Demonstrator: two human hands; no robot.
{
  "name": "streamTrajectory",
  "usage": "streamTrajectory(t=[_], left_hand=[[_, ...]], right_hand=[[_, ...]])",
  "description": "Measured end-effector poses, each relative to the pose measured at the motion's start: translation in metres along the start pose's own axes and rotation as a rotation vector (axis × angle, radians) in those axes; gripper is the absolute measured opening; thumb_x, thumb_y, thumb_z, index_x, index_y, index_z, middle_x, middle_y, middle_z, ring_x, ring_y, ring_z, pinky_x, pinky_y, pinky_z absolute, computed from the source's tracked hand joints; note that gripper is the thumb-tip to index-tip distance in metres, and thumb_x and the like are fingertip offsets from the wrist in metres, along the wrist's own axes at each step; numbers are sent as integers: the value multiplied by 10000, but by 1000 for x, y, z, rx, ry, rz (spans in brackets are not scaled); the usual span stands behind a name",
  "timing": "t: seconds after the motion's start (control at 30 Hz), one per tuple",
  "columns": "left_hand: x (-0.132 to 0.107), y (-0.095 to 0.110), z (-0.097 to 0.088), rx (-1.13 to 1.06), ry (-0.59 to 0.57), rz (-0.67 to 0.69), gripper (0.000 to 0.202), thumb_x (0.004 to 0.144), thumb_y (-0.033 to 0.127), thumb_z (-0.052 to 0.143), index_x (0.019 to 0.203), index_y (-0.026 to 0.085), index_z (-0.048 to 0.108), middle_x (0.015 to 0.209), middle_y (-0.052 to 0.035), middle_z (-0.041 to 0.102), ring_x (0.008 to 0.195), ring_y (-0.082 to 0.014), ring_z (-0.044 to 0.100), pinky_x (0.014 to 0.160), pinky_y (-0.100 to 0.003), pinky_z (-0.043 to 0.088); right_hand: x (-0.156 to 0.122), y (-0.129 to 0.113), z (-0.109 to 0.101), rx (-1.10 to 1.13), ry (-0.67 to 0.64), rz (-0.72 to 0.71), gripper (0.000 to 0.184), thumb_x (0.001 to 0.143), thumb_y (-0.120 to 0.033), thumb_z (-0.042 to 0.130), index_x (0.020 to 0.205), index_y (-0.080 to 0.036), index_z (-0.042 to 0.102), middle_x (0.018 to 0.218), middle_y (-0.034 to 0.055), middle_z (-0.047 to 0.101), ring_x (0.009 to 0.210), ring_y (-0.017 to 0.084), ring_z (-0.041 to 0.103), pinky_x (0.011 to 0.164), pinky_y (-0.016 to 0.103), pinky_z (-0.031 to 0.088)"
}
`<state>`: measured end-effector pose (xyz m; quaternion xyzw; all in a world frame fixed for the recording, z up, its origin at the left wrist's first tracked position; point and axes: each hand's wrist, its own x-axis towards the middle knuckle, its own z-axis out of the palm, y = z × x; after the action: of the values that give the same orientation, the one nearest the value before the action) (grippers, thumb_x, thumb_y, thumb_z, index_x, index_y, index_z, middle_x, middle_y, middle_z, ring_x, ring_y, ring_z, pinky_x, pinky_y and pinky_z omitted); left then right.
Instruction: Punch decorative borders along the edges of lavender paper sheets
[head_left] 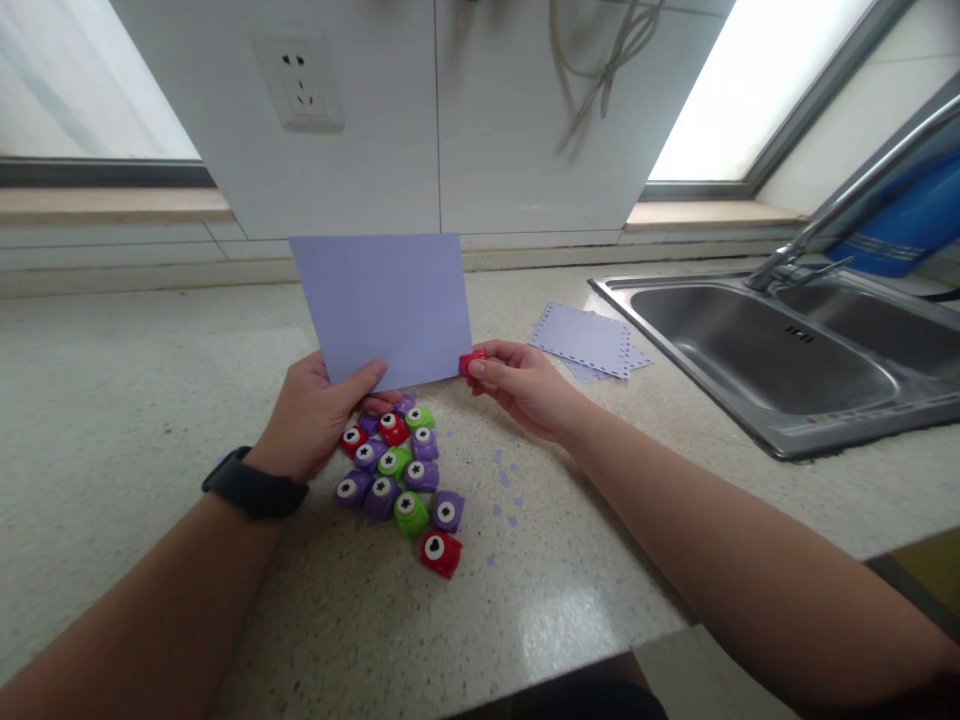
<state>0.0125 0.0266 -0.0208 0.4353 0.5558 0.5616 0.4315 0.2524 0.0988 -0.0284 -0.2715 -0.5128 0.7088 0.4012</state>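
A plain lavender sheet of paper (386,305) is held up and tilted, with my left hand (319,410) pinching its lower edge, thumb in front. My right hand (517,385) grips a small red craft punch (471,362) at the sheet's lower right corner. Whether the paper sits inside the punch's slot is hard to see. Below the sheet stand several small craft punches (394,463) in purple, green and red, with shape marks on their white tops. One red punch (441,553) lies nearest the counter's front edge.
Lavender sheets with punched borders (585,335) lie stacked to the right, close to the steel sink (757,345). Tiny paper cut-outs (506,480) are scattered on the speckled counter (135,380). A faucet (847,195) rises behind the sink, and a wall socket (300,82) is at the back.
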Motion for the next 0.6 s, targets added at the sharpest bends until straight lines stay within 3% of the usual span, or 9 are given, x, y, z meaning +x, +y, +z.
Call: streamTrajectory(t=[0.6], left_hand=[[-1,2,0,15,-20,1,258,864,273,810,1032,121,687,703,-76,775,603,-201,769,574,-237,642]], right_hand=[[-1,-1,0,-18,13,0,338,697,-348,964,878,-169,742,846,11,726,727,119,626,745,306,515]])
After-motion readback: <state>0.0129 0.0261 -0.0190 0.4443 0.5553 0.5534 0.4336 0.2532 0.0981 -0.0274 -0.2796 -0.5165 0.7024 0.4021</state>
